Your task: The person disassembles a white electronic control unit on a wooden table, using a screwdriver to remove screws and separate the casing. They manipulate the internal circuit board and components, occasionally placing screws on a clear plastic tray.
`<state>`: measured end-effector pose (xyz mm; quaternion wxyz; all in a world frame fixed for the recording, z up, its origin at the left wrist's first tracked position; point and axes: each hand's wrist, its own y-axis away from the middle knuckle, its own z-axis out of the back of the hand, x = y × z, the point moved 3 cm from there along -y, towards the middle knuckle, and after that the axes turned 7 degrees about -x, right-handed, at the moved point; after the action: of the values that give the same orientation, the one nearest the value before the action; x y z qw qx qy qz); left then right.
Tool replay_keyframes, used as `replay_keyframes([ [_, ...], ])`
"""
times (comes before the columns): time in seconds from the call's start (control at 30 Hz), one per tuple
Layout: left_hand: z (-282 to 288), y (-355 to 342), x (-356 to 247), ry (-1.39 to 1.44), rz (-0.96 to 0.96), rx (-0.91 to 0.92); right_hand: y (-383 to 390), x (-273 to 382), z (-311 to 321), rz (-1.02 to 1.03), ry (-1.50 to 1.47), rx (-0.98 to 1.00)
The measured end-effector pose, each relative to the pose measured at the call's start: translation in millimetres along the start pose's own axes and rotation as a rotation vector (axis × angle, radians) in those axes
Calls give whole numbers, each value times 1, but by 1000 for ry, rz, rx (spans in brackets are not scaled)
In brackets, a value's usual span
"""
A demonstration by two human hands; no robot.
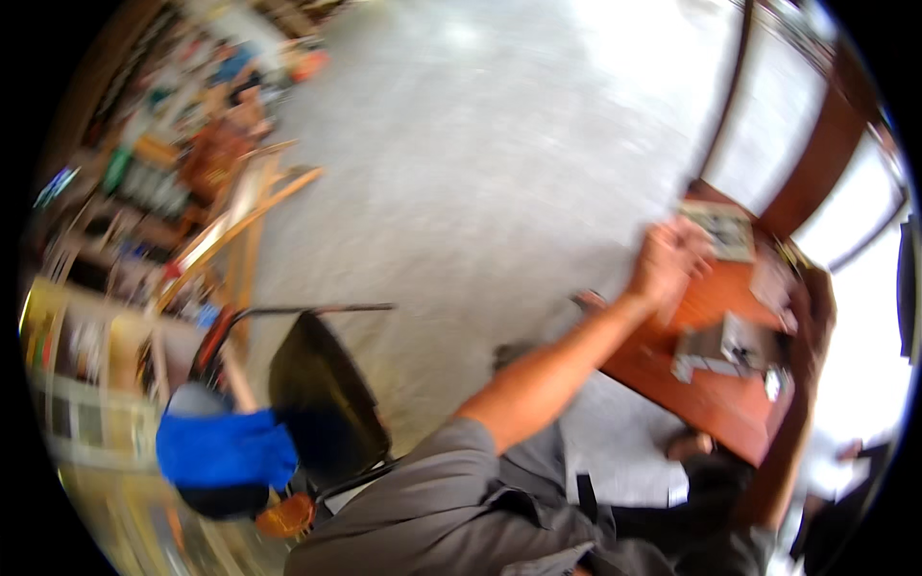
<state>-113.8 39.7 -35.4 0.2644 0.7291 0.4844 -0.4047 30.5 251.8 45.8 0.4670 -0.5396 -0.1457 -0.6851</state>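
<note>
The picture is blurred by motion. My left hand [667, 261] reaches out on a bare forearm from a grey sleeve and rests on the far edge of a reddish wooden table [715, 398]. Its fingers look curled, but the blur hides whether they hold anything. A printed booklet [727, 230] lies just right of the hand. A small pile of grey and white papers or boxes [720, 348] sits further along the table. My right hand is out of sight.
A black chair [322, 394] stands at lower left, with a blue cloth [226, 449] beside it. Pale wooden frames [240, 216] lean near cluttered shelves [106, 240] on the left. A grey speckled floor [480, 163] fills the middle. Bright windows with brown frames [816, 163] are at right.
</note>
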Motion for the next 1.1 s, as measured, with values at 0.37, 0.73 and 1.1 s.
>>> replay_keyframes([
  [0.37,-14,-9,-26,-388,-74,-14,7,35,-1,-19,8,-101],
  [0.73,-83,-40,33,-923,-502,411,5,27,2,-41,-163,-217],
  [1.1,-105,-57,87,-1050,-510,527,7,25,5,-46,-207,-207],
])
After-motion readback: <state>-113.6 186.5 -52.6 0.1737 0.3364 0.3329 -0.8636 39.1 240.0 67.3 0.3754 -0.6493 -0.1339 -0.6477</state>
